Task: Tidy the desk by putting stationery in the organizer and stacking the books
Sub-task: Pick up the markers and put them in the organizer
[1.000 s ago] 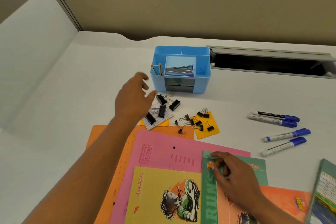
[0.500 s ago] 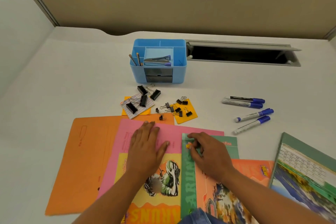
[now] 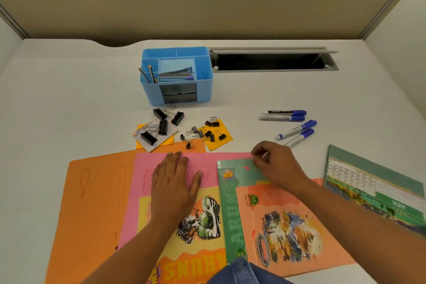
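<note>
The left hand (image 3: 175,182) lies flat, fingers spread apart, palm down on the pink paper folder (image 3: 207,163) at lower centre of the frame, gripping nothing. The right hand (image 3: 274,163) rests with its fingers curled together at the top right corner of the green-spined exercise book (image 3: 232,214); whether they pinch the corner cannot be told.

That book lies overlapped by a peach-covered exercise book (image 3: 299,226) in the lower right, and beside it, over the pink folder, sits a yellow-covered exercise book (image 3: 207,237) with a drawing of a child. An orange card folder (image 3: 92,203) lies beneath the pink one, reaching to the lower left. A green book with a printed table (image 3: 373,182) lies apart at the right edge.

The blue plastic desk organizer (image 3: 202,90) stands on the white bench (image 3: 69,99) at upper centre, holding two pencils (image 3: 147,74) in its left compartment and a metal stapler (image 3: 176,72) in the middle one. Just below it, large black binder clips (image 3: 161,125) are scattered on a striped card, and small black binder clips (image 3: 208,132) lie on an orange sticky note. Four blue-capped white markers (image 3: 290,122) lie to the right of centre, near the right hand. An open cable slot (image 3: 272,61) runs behind the organizer.
</note>
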A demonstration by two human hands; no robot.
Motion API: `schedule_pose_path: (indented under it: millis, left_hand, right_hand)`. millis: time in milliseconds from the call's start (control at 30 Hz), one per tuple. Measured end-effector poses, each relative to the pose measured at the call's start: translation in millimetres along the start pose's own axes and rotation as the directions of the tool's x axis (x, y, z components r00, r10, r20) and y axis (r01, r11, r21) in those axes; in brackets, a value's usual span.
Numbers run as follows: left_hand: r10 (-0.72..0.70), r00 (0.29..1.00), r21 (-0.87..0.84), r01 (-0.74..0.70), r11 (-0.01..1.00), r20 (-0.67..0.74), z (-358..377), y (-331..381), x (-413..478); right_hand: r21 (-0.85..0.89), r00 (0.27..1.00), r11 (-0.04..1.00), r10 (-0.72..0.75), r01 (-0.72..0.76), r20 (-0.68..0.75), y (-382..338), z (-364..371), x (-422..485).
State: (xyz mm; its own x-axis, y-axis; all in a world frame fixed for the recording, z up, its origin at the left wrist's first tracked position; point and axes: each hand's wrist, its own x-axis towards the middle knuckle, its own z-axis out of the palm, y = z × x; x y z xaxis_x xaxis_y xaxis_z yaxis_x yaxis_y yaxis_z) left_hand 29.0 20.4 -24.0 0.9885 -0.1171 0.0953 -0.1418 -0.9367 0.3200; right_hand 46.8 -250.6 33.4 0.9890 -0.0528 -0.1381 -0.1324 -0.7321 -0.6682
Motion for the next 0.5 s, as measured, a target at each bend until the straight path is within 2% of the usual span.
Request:
schedule_pose_path:
  millis: [67, 133, 200, 267, 333, 500]
  left_hand:
    - [0.012, 1.0, -0.012, -0.012, 1.0, -0.007, -0.2, -0.6, 0.0]
    - [0.018, 1.0, -0.013, -0.018, 1.0, -0.009, -0.4, -0.9, 0.1]
    - [0.015, 1.0, -0.009, -0.015, 1.0, -0.003, -0.9, -0.7, -0.3]
    - [0.009, 1.0, -0.006, -0.009, 1.0, -0.003, -0.2, -0.2, -0.1]
    - [-0.006, 1.0, -0.012, 0.006, 1.0, 0.0, 0.4, 0.5, -0.2]
    - [-0.023, 1.0, -0.006, 0.023, 1.0, 0.001, -0.2, 3.1, 0.1]
  right_hand:
    - [0.029, 0.969, 0.986, 0.168, -0.165, -0.18, 18.3, -20.0, 14.4]
    - [0.107, 0.874, 0.928, 0.373, -0.358, -0.312, 39.8, -36.2, 29.4]
    - [0.172, 0.768, 0.845, 0.532, -0.506, -0.357, 60.8, -47.3, 41.4]
    - [0.218, 0.696, 0.77, 0.637, -0.6, -0.331, 75.5, -52.3, 50.1]
    - [0.257, 0.656, 0.723, 0.69, -0.641, -0.305, 81.4, -53.1, 56.8]
    - [0.267, 0.667, 0.733, 0.68, -0.625, -0.305, 89.8, -58.3, 61.8]
